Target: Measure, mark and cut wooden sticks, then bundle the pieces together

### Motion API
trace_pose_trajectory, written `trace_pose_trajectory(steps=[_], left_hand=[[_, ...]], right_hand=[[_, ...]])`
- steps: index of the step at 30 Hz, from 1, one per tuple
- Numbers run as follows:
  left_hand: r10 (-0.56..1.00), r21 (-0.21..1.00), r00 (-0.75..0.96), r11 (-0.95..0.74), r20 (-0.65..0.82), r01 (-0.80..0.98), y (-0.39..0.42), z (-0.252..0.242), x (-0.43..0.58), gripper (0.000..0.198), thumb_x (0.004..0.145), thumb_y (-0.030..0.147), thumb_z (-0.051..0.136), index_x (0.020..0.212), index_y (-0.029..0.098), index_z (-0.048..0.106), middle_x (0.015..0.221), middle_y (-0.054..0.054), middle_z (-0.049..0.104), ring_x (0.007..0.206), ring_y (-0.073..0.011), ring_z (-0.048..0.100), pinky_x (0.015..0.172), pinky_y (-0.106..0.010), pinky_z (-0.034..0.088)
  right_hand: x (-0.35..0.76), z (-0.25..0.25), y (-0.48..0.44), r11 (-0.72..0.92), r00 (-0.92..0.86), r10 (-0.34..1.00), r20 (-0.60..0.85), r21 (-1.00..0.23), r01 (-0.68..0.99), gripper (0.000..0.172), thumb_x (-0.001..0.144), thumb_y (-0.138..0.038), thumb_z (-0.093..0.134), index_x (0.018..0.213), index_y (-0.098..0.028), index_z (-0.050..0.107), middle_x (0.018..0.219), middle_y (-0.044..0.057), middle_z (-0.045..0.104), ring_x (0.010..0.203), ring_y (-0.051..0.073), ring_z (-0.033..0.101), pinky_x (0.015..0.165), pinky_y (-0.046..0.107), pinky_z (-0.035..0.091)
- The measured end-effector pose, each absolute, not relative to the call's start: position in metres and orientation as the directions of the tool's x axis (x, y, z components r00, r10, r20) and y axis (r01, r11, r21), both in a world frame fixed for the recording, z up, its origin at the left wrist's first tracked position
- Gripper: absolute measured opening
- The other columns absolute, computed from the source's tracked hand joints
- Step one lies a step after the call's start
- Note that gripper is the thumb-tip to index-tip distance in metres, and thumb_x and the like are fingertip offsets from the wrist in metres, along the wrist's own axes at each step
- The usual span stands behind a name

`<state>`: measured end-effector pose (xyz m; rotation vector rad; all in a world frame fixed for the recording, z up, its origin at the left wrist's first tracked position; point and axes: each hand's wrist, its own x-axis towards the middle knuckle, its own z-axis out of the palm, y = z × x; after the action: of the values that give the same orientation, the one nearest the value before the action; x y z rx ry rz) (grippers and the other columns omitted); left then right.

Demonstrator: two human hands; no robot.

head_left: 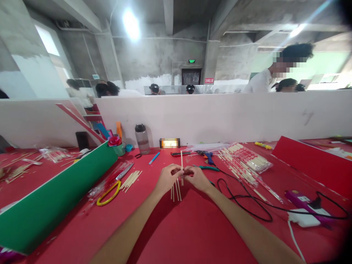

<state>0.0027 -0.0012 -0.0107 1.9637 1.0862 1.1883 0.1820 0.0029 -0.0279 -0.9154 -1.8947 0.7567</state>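
Observation:
In the middle of the view, my left hand [167, 179] and my right hand [198, 178] meet with fingertips pinched around a thin wooden stick [181, 158], which stands nearly upright. Both hands are closed on it, and its middle is partly hidden by the fingers. Just below my left hand, several loose wooden sticks [176, 192] lie on the red tabletop [187, 234]. A pile of short sticks [131, 181] rests to the left, beside scissors [109, 196] with yellow handles. Behind my right hand are green-handled pliers [210, 168] and a blue glue gun [209, 157].
A green board [60, 194] stands at left, a red board [313, 165] at right. A water bottle [142, 139] and a lit phone [169, 143] stand near the white partition [220, 117]. Packaged sticks [244, 161], a black cable [247, 209] and a power strip [305, 201] lie right.

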Motion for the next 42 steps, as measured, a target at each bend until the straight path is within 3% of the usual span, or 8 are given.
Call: trace_pose_trajectory(steps=[6, 11, 15, 18, 22, 26, 33, 42], left_hand=[[0.868, 0.807, 0.271, -0.49, 0.416, 0.331, -0.004, -0.008, 0.004, 0.022, 0.083, 0.035, 0.063, 0.093, 0.018, 0.073, 0.089, -0.005, 0.072, 0.078, -0.0176, 0.066, 0.074, -0.028, 0.052], [0.862, 0.796, 0.268, -0.503, 0.431, 0.336, -0.006, -0.006, 0.004, 0.02, 0.084, 0.034, 0.062, 0.092, 0.019, 0.073, 0.093, -0.005, 0.072, 0.082, -0.018, 0.067, 0.077, -0.028, 0.052], [0.867, 0.801, 0.193, -0.498, 0.459, 0.331, -0.003, -0.005, 0.001, 0.024, 0.086, 0.035, 0.061, 0.099, 0.019, 0.072, 0.097, -0.007, 0.073, 0.086, -0.0188, 0.067, 0.081, -0.03, 0.052], [0.875, 0.817, 0.158, -0.484, 0.457, 0.313, 0.001, -0.005, -0.003, 0.028, 0.087, 0.036, 0.058, 0.104, 0.018, 0.071, 0.099, -0.008, 0.072, 0.084, -0.0184, 0.067, 0.079, -0.03, 0.053], [0.88, 0.836, 0.171, -0.475, 0.444, 0.274, 0.002, -0.005, -0.005, 0.034, 0.09, 0.041, 0.054, 0.109, 0.017, 0.068, 0.098, -0.008, 0.071, 0.079, -0.0174, 0.066, 0.074, -0.029, 0.054], [0.875, 0.848, 0.213, -0.477, 0.434, 0.23, 0.0, -0.005, -0.004, 0.037, 0.092, 0.045, 0.05, 0.114, 0.018, 0.064, 0.091, -0.006, 0.07, 0.077, -0.0168, 0.066, 0.075, -0.029, 0.054], [0.847, 0.836, 0.314, -0.503, 0.428, 0.218, -0.001, -0.008, -0.002, 0.036, 0.093, 0.04, 0.051, 0.121, 0.019, 0.061, 0.094, -0.006, 0.068, 0.08, -0.016, 0.064, 0.078, -0.028, 0.052], [0.838, 0.822, 0.375, -0.506, 0.396, 0.262, -0.007, -0.001, 0.002, 0.03, 0.086, 0.032, 0.063, 0.112, 0.017, 0.065, 0.089, -0.006, 0.069, 0.082, -0.0172, 0.064, 0.079, -0.028, 0.051]], right_hand=[[0.183, -0.032, 0.006, 0.575, -0.41, 0.8, 0.438, -0.755, 0.316, 0.015, 0.082, -0.026, 0.062, 0.081, -0.016, 0.073, 0.079, 0.003, 0.073, 0.073, 0.018, 0.065, 0.069, 0.026, 0.048], [0.181, -0.035, 0.006, 0.507, -0.39, 0.835, 0.387, -0.816, 0.276, 0.014, 0.079, -0.024, 0.063, 0.089, -0.017, 0.069, 0.081, 0.004, 0.073, 0.075, 0.02, 0.067, 0.073, 0.03, 0.052], [0.18, -0.031, 0.004, 0.417, -0.317, 0.877, 0.361, -0.899, 0.131, 0.045, 0.076, -0.023, 0.067, 0.119, -0.02, 0.052, 0.076, -0.001, 0.07, 0.072, 0.017, 0.067, 0.073, 0.031, 0.054], [0.182, -0.026, 0.003, 0.368, -0.281, 0.897, 0.341, -0.929, 0.045, 0.052, 0.077, -0.027, 0.067, 0.124, -0.024, 0.048, 0.075, -0.004, 0.065, 0.064, 0.014, 0.065, 0.065, 0.028, 0.055], [0.188, -0.018, 0.005, 0.294, -0.264, 0.918, 0.295, -0.955, -0.045, 0.041, 0.081, -0.04, 0.063, 0.117, -0.022, 0.056, 0.09, 0.003, 0.067, 0.057, 0.013, 0.065, 0.053, 0.026, 0.055], [0.194, -0.013, 0.007, 0.257, -0.258, 0.923, 0.286, -0.956, -0.14, 0.038, 0.078, -0.047, 0.068, 0.103, -0.018, 0.06, 0.093, 0.007, 0.071, 0.064, 0.017, 0.069, 0.058, 0.029, 0.058], [0.198, -0.003, 0.003, 0.457, -0.199, 0.88, 0.432, -0.884, 0.1, 0.037, 0.085, -0.051, 0.06, 0.074, -0.016, 0.066, 0.059, 0.001, 0.061, 0.046, 0.011, 0.052, 0.046, 0.023, 0.046], [0.194, -0.005, 0.001, 0.523, -0.234, 0.843, 0.484, -0.84, 0.146, 0.034, 0.086, -0.049, 0.06, 0.082, -0.016, 0.069, 0.072, 0.004, 0.065, 0.057, 0.016, 0.06, 0.059, 0.027, 0.05]])
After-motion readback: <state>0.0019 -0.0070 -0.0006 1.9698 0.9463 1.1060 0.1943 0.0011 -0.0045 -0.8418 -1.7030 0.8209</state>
